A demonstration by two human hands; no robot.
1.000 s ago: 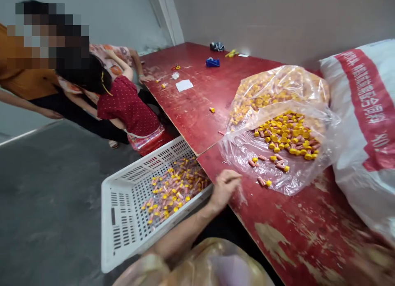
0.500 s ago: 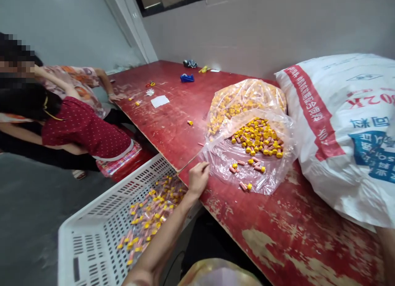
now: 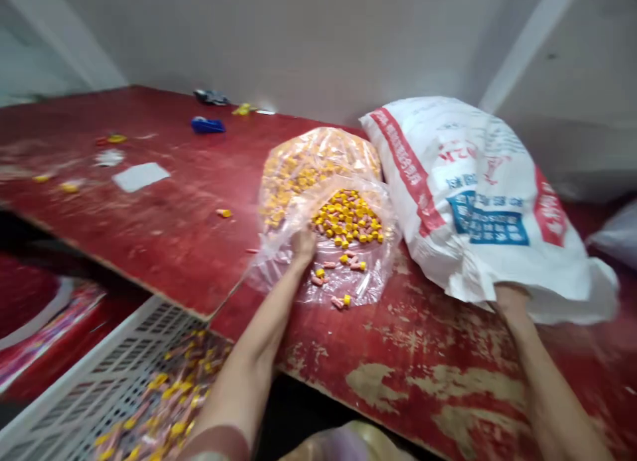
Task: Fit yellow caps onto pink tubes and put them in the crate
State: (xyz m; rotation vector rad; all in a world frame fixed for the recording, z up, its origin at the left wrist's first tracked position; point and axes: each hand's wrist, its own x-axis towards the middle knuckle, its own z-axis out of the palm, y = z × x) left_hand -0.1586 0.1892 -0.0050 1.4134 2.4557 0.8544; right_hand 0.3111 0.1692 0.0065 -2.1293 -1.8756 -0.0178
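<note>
My left hand (image 3: 303, 243) is over the clear plastic bag (image 3: 298, 282), at the left edge of a pile of small pink pieces with yellow caps (image 3: 348, 215). Its fingers are blurred, and I cannot see whether they hold anything. A few loose pink pieces and caps lie on the bag's flattened front, while its rear part bulges with many more. On the right, my right hand (image 3: 512, 295) reaches into the mouth of a large white woven sack (image 3: 482, 182) with red and blue print. The sack hides its fingers.
Below the worn red table (image 3: 318, 335), a white perforated crate (image 3: 119, 355) at lower left holds many capped pieces. A blue tape dispenser (image 3: 208, 125), a white paper (image 3: 141, 176) and a loose capped piece (image 3: 223, 213) lie on the table. Part of a person's red clothing (image 3: 24, 295) shows at left.
The view has swung right. My left hand has moved from the table edge onto the plastic bag by the pile. My right hand, formerly hidden below the sack, now shows at its mouth.
</note>
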